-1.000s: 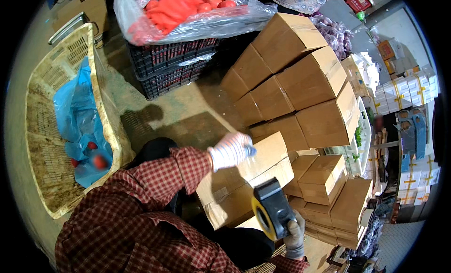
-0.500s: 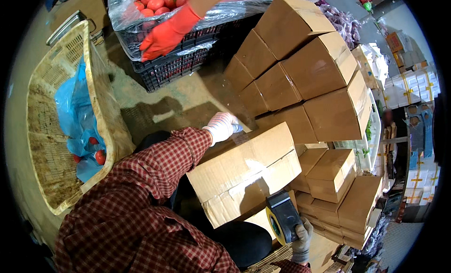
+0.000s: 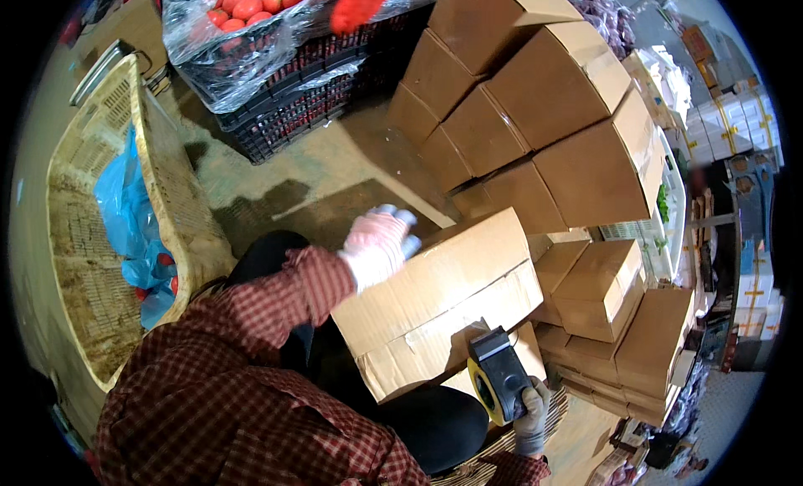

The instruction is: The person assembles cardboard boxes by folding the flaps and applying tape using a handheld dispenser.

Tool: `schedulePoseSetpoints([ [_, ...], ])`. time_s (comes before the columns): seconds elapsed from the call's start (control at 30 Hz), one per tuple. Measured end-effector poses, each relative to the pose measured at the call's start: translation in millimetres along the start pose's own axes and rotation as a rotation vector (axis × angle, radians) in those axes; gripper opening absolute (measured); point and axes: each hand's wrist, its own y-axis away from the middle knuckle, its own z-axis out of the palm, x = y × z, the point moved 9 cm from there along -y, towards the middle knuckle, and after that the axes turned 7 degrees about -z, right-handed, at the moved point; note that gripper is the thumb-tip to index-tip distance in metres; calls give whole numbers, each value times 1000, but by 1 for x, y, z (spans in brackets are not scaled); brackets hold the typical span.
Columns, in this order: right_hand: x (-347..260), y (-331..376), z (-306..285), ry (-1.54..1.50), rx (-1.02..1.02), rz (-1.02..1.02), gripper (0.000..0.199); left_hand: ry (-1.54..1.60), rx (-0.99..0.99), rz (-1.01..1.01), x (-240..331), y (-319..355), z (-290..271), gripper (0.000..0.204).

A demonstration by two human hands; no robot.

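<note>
A closed cardboard box (image 3: 439,298) lies tilted before me, a seam running along its upper face. Over its far left edge is my left hand (image 3: 374,248) in a white striped glove, fingers a little apart and holding nothing I can see. Whether it touches the cardboard I cannot tell. My right hand (image 3: 532,412), gloved in grey, grips a black tape dispenser (image 3: 500,369) with a yellow-edged roll. The dispenser is beside the box's near right corner.
At left stands a dirty cream plastic basket (image 3: 180,210) with blue bags (image 3: 125,193) and some red fruit. A plastic-lined black crate (image 3: 276,122) of tomatoes (image 3: 251,5) is beyond, another person's red glove (image 3: 360,5) above it. Stacked cardboard boxes (image 3: 548,101) rise at right.
My left hand has drawn back from the box's far edge, and its fingers have spread. The dispenser has shifted slightly left and up. The other person's red glove has moved up and right.
</note>
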Motion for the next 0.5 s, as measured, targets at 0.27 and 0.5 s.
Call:
schedulePoseSetpoints([
  [0.27,-27,-29,39,-191,12,-160,50,-201,113,545,115,139,72,71],
  [0.5,-42,-32,64,-118,-131,-158,57,-195,136,250,70,96,32,79],
])
